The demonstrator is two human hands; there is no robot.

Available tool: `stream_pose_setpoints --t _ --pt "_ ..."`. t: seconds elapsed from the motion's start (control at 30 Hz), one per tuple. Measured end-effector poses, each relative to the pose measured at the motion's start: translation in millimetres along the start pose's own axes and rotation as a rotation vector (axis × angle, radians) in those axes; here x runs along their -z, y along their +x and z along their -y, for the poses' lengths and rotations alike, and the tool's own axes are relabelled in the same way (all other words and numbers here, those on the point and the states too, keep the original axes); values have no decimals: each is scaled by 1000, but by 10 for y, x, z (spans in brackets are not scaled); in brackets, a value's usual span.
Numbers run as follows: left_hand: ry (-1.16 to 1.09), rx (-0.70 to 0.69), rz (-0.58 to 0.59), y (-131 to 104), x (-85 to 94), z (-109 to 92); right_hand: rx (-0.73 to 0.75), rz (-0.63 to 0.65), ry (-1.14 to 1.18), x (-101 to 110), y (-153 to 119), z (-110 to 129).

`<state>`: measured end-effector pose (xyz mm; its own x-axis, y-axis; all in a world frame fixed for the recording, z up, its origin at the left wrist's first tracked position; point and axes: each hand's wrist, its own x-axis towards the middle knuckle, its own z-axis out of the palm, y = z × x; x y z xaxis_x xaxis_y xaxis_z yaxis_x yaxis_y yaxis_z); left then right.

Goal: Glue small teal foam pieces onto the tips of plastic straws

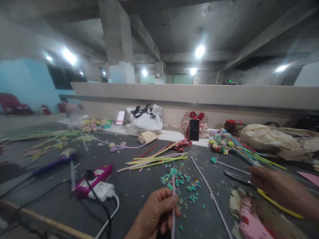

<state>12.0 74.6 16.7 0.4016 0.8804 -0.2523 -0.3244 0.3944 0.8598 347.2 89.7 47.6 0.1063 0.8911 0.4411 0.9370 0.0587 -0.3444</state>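
Note:
In the lower middle, my left hand (159, 210) is closed around a lilac pipe cleaner stem (173, 192), held upright. A small teal tuft (173, 171) shows at the stem's top. Several teal pieces (191, 188) lie scattered on the dark table behind this hand. My right hand (271, 184) is at the right, smeared by motion, its fingers unclear. Close to its fingertips are a second lilac stem (233, 167) with a teal tip and a metal-bladed tool (236, 178) with what looks like a yellow handle. Whether it holds either cannot be told.
A pink glue gun (254, 219) lies on stained paper at lower right. Loose yellow and lilac stems (157, 161) lie mid-table, near a long lilac stem (209, 189). At left are a magenta power strip (106, 172) and cables. A phone (194, 129) and white bag (146, 119) stand behind.

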Motion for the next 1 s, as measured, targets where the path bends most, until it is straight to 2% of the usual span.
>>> stream_pose_setpoints --t 0.03,0.1,0.17,0.23,0.3,0.37,0.47,0.53,0.7,0.8,0.87,1.0 --pt "15 -2 15 9 -1 6 50 166 149 10 -78 201" --pt "40 -12 28 15 -6 9 113 406 375 -39 -260 651" --pt "58 -30 30 5 -11 6 179 480 486 -175 -416 1067" --pt "72 -61 24 -15 -10 6 87 485 670 -355 -490 1366" --pt "71 -90 22 -37 -2 11 16 540 898 -526 -477 1542" --pt "67 -98 30 -58 7 17 -34 662 1097 -644 -419 1637" --pt "70 -104 35 -83 7 21 -70 805 1216 -690 -344 1724" --pt "66 -141 -11 -93 2 19 -82 765 1182 -651 -315 1755" --pt "65 -183 -57 -97 18 6 -63 445 1031 -507 -201 1646" --pt "55 -207 -73 -110 23 -2 -110 276 1003 -520 -124 1517" --pt "52 -209 -70 -125 11 -6 -121 238 984 -585 -106 1460" --pt "50 -213 -102 -144 -40 -9 -90 251 929 -728 -137 1444"
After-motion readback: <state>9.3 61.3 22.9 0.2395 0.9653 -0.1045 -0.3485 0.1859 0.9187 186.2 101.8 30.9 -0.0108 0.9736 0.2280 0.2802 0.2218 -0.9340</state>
